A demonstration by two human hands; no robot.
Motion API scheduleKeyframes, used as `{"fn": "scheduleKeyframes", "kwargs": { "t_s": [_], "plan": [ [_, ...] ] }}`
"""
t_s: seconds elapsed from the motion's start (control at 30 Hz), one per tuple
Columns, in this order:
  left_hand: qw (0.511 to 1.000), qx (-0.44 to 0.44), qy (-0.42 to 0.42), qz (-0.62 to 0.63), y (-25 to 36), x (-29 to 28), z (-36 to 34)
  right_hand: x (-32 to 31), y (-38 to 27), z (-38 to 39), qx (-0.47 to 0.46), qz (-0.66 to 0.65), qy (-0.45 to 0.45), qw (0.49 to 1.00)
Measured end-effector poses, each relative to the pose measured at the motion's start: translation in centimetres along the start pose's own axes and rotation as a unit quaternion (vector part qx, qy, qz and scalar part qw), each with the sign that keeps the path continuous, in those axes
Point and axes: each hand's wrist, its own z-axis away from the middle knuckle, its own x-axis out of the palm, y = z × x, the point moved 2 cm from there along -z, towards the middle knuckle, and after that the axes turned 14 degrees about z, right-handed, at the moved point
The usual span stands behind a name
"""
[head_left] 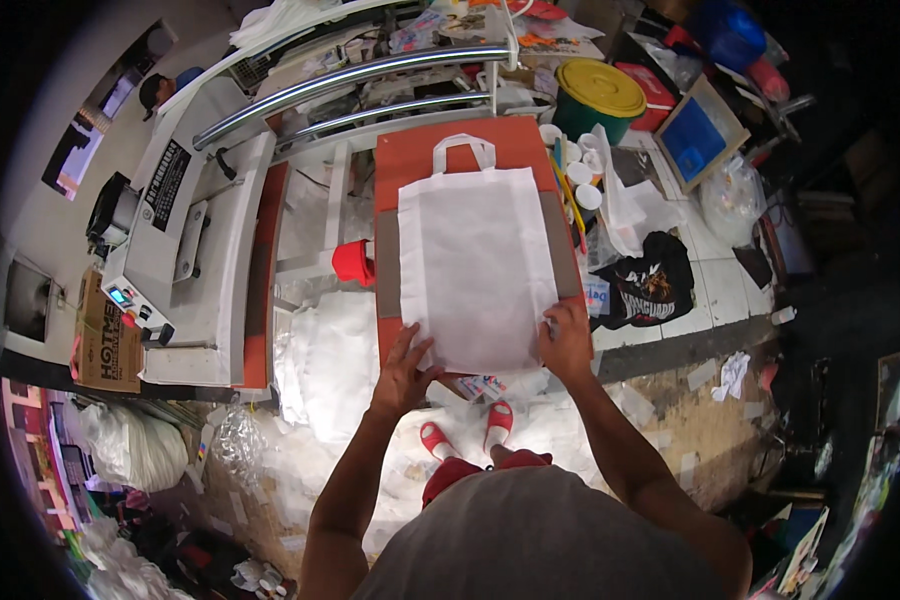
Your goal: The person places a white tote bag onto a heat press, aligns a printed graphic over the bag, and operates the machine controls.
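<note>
A white fabric tote bag (473, 265) lies flat on a red-orange heat-press platen (510, 142) with grey side strips, its handles toward the far end. My left hand (403, 368) is at the bag's lower left corner, fingers spread and touching it. My right hand (565, 338) has its curled fingers on the bag's lower right edge, gripping it.
A heat press (182, 255) with control buttons stands left, a person (158, 92) behind it. A red cloth (351, 262) and white bags (320, 360) lie beside the platen. Right are a yellow-lidded green bucket (595, 90), white tubs (582, 170), a blue screen frame (695, 138) and black fabric (638, 282).
</note>
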Motion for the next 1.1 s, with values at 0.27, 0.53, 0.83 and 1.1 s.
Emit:
{"fn": "scheduleKeyframes", "kwargs": {
  "t_s": [0.27, 0.53, 0.83, 1.1],
  "plan": [
    [0.976, -0.118, 0.022, 0.181, 0.6, -1.1, 0.2, -0.1, 1.6, -0.1, 0.007, -0.074, 0.004, 0.997],
    [0.936, -0.135, 0.323, 0.042, -4.0, -3.7, 10.7, 8.0, 14.5, 14.2, 0.276, 0.008, -0.164, 0.947],
    [0.953, -0.285, 0.091, 0.053, -4.9, 1.9, 27.0, 30.7, 10.7, 26.7, 0.566, -0.315, -0.149, 0.747],
    [0.971, -0.158, -0.075, 0.165, 1.9, 5.0, 14.1, 4.8, -4.0, 15.5, -0.012, -0.124, -0.501, 0.857]
  ]
}}
